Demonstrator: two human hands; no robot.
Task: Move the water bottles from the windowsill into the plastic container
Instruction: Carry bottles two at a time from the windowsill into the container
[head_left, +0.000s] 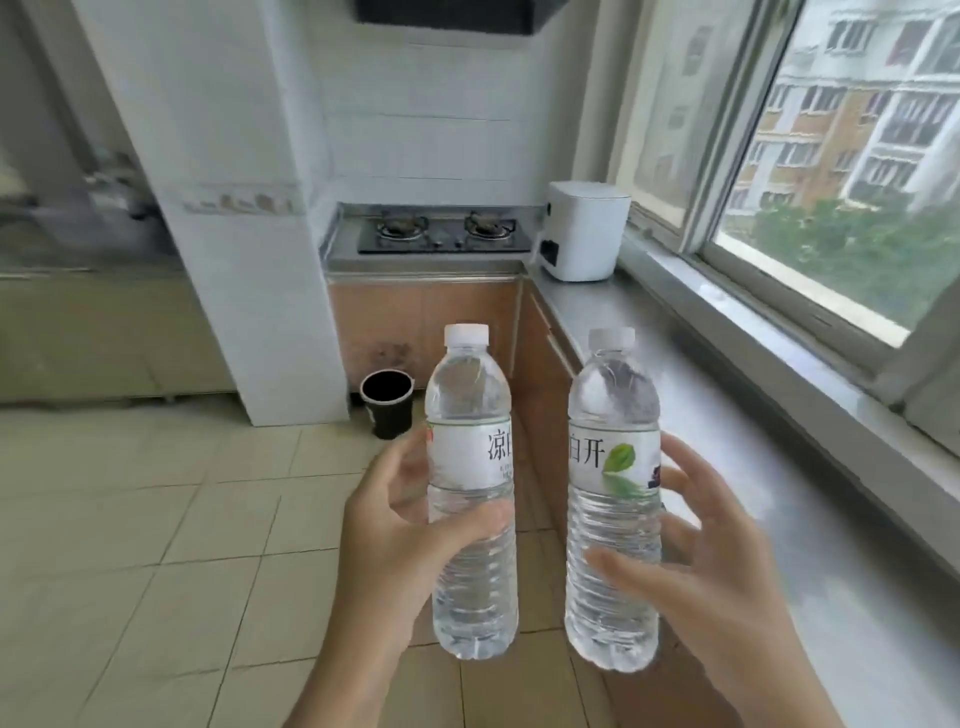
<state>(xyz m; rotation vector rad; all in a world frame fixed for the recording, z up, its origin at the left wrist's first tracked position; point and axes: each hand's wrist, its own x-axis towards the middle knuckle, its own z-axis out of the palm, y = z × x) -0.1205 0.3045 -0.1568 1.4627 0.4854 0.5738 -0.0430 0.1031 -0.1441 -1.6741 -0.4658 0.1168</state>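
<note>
Two clear ribbed water bottles are held upright over the tiled floor: the left bottle (470, 493) is gripped at its label by the left hand (395, 540), the right bottle (613, 499) by the right hand (711, 566). At eleven o'clock a black bucket (387, 402) stands open, its inside dark.

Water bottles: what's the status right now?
Left hand grips left bottle, right hand grips right bottle. Both upright, capped, off the windowsill. Container not in view.
</note>
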